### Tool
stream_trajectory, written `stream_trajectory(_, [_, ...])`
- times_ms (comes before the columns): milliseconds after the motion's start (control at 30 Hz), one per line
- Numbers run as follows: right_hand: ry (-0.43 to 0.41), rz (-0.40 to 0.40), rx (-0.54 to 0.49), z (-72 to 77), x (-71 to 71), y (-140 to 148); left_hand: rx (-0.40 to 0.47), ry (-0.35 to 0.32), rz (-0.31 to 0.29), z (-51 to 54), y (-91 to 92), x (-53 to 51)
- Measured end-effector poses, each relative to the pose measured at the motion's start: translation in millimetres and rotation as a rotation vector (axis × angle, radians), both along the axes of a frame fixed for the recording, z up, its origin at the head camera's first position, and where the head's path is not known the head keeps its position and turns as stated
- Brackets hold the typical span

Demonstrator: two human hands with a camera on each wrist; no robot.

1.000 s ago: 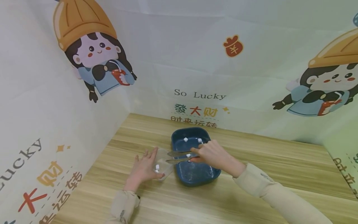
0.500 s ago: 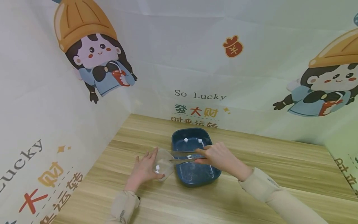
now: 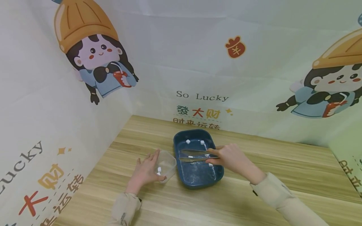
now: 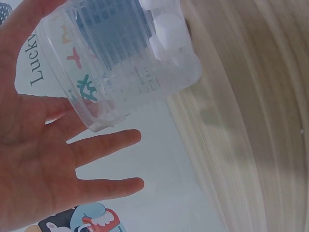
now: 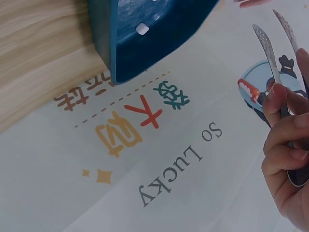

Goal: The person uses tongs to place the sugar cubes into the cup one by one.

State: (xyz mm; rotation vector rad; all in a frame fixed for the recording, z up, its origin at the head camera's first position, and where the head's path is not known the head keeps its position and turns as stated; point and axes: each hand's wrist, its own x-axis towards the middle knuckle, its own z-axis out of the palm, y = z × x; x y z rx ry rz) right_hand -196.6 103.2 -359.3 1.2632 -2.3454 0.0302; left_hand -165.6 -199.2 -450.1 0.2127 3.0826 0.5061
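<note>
In the head view, my left hand [image 3: 143, 171] holds a clear plastic container [image 3: 170, 164] between thumb and index finger; the left wrist view shows the other fingers of this hand [image 4: 36, 150] spread. White cubes [image 3: 159, 169] lie inside the container [image 4: 159, 79]. Over the dark blue tray [image 3: 195, 179], right beside it, my right hand [image 3: 234, 158] grips metal tongs [image 3: 189, 159], their two tips apart with nothing seen between them. Several white cubes [image 3: 188, 142] are in the tray. The right wrist view shows fingers of my right hand [image 5: 285, 154] curled round the tongs [image 5: 268, 50].
The wooden tabletop [image 3: 271, 163] extends around the tray and container. A white printed backdrop [image 3: 181, 62] rises behind the table and along its left and right sides.
My right hand and the tongs have moved right, away from the container and over the tray. More cubes in the tray have come into sight. My left hand and the container have stayed put.
</note>
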Motion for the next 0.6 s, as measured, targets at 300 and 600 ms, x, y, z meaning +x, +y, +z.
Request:
stream_trajectory(300, [-0.021, -0.017, -0.086, -0.7, 1.9, 11.7, 0.012, -0.015, 0.008, -1.0, 0.5, -0.7])
stream_trajectory(600, [0.006, -0.008, -0.245, 1.8, 1.0, 24.8, 0.023, -0.010, 0.008, -0.7, 0.4, 0.0])
